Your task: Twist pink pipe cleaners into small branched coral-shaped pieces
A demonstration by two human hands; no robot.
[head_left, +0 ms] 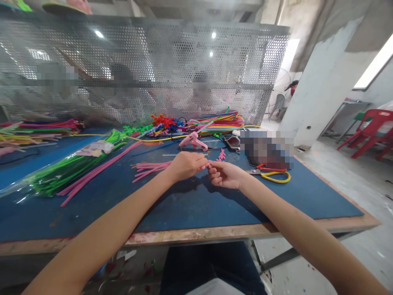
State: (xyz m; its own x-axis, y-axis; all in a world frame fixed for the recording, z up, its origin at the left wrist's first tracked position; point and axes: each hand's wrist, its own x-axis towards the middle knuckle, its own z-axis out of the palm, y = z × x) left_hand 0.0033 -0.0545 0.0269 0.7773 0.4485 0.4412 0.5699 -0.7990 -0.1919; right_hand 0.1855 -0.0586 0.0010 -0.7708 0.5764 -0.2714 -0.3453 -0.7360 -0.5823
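Head view: blue table (190, 209) fronts perforated metal screen (172, 65).

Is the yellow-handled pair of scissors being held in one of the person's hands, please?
No, the yellow-handled pair of scissors lies on the blue table mat, beside the right hand.

A pink glue gun (193, 141) lies beyond yellow-handled scissors (273, 174) on the blue table (190, 205).

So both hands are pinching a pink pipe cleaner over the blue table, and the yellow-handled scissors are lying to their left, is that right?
Not quite. The head view shows the scissors lying to the right of the hands, not the left. Left hand and right hand do pinch a pink pipe cleaner over the blue table.
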